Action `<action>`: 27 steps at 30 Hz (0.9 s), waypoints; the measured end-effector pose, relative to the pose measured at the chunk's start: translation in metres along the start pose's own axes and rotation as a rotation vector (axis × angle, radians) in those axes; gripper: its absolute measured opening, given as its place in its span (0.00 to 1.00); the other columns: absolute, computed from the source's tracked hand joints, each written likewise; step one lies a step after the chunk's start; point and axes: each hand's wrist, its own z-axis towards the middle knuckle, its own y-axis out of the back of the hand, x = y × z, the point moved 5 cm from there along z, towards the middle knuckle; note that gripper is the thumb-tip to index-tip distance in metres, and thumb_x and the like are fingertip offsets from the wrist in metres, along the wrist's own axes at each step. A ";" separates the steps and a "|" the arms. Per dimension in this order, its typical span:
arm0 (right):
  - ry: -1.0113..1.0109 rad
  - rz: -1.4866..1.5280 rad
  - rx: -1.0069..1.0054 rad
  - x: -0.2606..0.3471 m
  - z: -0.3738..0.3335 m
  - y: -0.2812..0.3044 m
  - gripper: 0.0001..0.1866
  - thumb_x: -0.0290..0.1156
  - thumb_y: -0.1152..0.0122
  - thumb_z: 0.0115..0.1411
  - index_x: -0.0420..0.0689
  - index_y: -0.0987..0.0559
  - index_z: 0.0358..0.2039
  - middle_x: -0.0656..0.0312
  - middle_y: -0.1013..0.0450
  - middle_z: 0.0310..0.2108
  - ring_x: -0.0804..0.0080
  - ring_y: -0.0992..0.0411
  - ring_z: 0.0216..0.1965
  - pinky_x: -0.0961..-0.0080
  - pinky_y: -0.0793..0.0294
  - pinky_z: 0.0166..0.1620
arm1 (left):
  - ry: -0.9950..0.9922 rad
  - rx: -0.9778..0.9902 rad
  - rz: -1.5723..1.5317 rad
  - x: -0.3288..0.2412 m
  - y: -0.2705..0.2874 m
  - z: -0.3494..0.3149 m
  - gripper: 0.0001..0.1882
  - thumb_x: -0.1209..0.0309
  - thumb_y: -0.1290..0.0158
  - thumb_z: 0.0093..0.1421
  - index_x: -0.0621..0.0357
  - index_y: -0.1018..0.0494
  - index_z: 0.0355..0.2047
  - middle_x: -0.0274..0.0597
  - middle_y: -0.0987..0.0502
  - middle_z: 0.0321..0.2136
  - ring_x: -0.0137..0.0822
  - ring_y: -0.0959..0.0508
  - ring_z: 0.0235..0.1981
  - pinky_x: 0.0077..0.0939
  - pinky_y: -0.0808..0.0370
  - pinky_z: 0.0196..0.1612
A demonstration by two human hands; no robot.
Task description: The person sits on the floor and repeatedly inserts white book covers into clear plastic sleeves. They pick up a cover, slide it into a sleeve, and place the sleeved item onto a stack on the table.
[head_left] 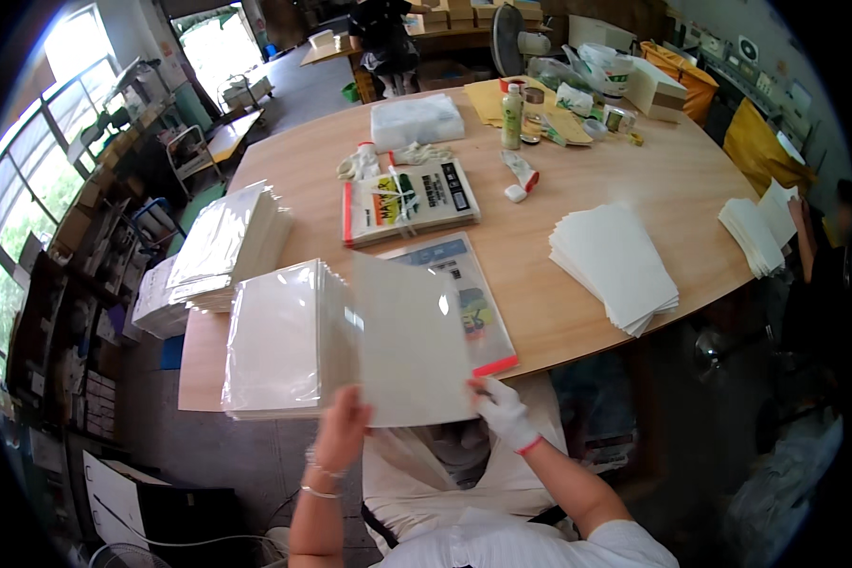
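The left hand (346, 413), bare, and the right hand (502, 413), in a white glove (515, 424), grip a glossy white sheet (413, 343) between them by its lower corners. On the counter (541, 322), just beyond the left hand, sits a stack of clear-wrapped sheets (273, 333). A printed bag (488, 327) lies beyond the right hand, partly behind the sheet. Farther right is a fanned paper pile (617, 263).

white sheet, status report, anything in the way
Left hand bare, right hand gloved, both holding white sheet. Sheet partly hides printed package. Wrapped stack close at left.
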 end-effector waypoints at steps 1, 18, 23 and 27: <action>0.067 0.051 0.022 0.018 0.013 -0.028 0.14 0.25 0.52 0.54 0.36 0.27 0.42 0.61 0.28 0.34 0.78 0.30 0.35 0.81 0.32 0.38 | -0.094 -0.094 0.081 -0.003 0.040 -0.002 0.14 0.73 0.52 0.57 0.64 0.36 0.43 0.32 0.30 0.26 0.20 0.33 0.20 0.15 0.34 0.24; 0.523 -0.268 0.095 0.079 0.048 -0.040 0.07 0.30 0.46 0.52 0.40 0.25 0.26 0.52 0.28 0.26 0.58 0.30 0.27 0.69 0.32 0.32 | -0.213 -0.752 0.337 0.135 0.270 -0.008 0.25 0.65 0.57 0.59 0.64 0.43 0.55 0.43 0.40 0.55 0.37 0.37 0.53 0.30 0.39 0.52; 0.528 -1.228 -0.471 0.078 0.001 0.177 0.07 0.28 0.41 0.44 0.43 0.27 0.24 0.58 0.33 0.26 0.59 0.33 0.31 0.65 0.32 0.33 | -0.512 -0.877 0.422 0.012 0.180 -0.027 0.14 0.69 0.59 0.61 0.66 0.36 0.44 0.46 0.30 0.44 0.36 0.30 0.44 0.27 0.33 0.45; 0.270 -1.516 -0.520 0.068 -0.003 0.243 0.19 0.33 0.39 0.41 0.43 0.27 0.36 0.57 0.31 0.29 0.58 0.32 0.32 0.64 0.31 0.34 | -0.587 -0.410 0.347 -0.021 0.076 -0.008 0.05 0.75 0.56 0.58 0.64 0.32 0.33 0.42 0.24 0.28 0.31 0.24 0.28 0.23 0.28 0.34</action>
